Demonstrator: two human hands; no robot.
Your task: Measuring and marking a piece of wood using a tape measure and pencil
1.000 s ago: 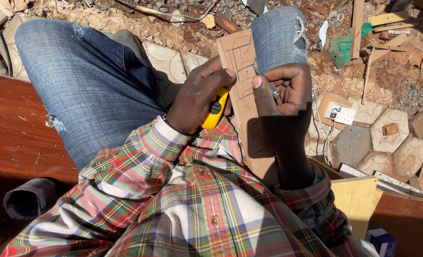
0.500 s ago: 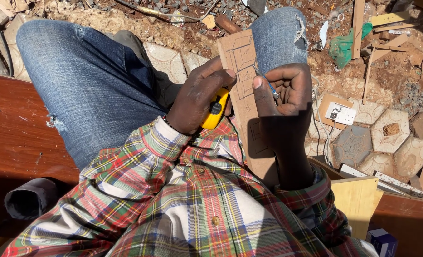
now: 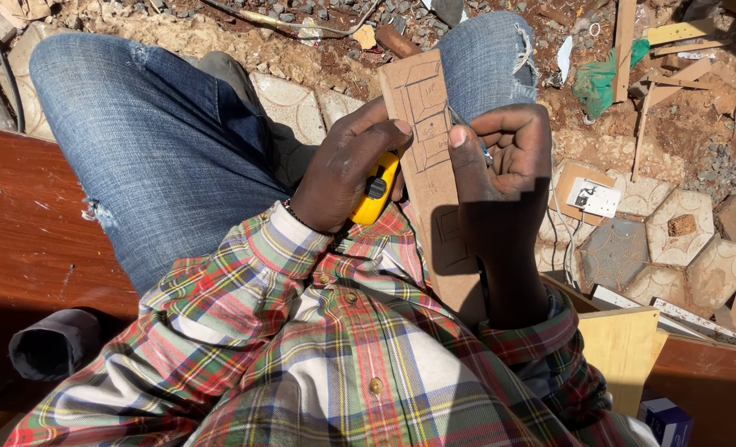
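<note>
Resting on my knee, the thin wooden strip [image 3: 428, 149] looks light, stiff and brittle; hold it by its edges. My left hand [image 3: 345, 170] grips a yellow tape measure [image 3: 375, 192]; my right hand [image 3: 500, 165] closes on a pen [image 3: 481, 147].

Pen [image 3: 482, 146] mostly buried in the right hand [image 3: 500, 165], only a thin blue sliver showing beside the board [image 3: 430, 165]. Tape measure [image 3: 374, 189] half swallowed by the left hand [image 3: 343, 170], left of the board. Board's lower end lost under wrist and shadow. Drawn lines on the board too faint to read. Blue box [image 3: 664, 420], below-right of the board, clipped by the bottom edge.
</note>
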